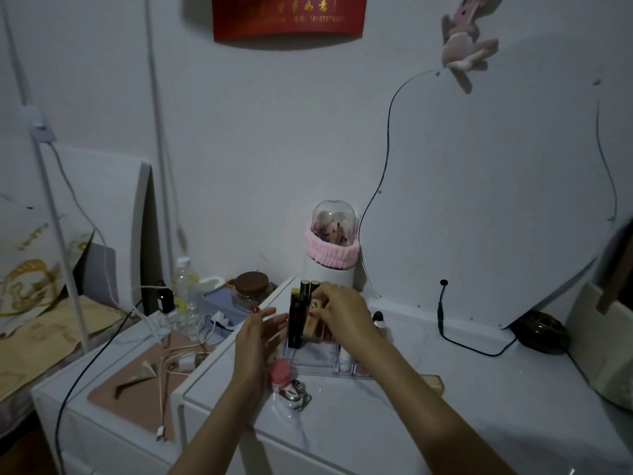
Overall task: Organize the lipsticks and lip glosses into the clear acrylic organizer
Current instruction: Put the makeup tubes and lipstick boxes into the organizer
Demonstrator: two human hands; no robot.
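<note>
The clear acrylic organizer (337, 368) stands on the white dresser top, with several dark and gold lipstick tubes (304, 293) upright in its back rows. My right hand (346, 311) reaches over the organizer and pinches a pale gold-and-cream lipstick (314, 318) among the tubes. A tall black tube (295, 325) stands at the organizer's left side. My left hand (258, 332) hovers just left of it, fingers straight and holding nothing. A pink round-capped item (281, 371) lies in front of the organizer's left corner.
A silver clip-like object (293, 395) lies near the dresser's front. A white brush holder with a clear dome and pink band (330, 255) stands behind the organizer. A mirror (496, 200) leans at the right with a black cable (472, 347). Cables, a bottle and a jar crowd the lower left cabinet.
</note>
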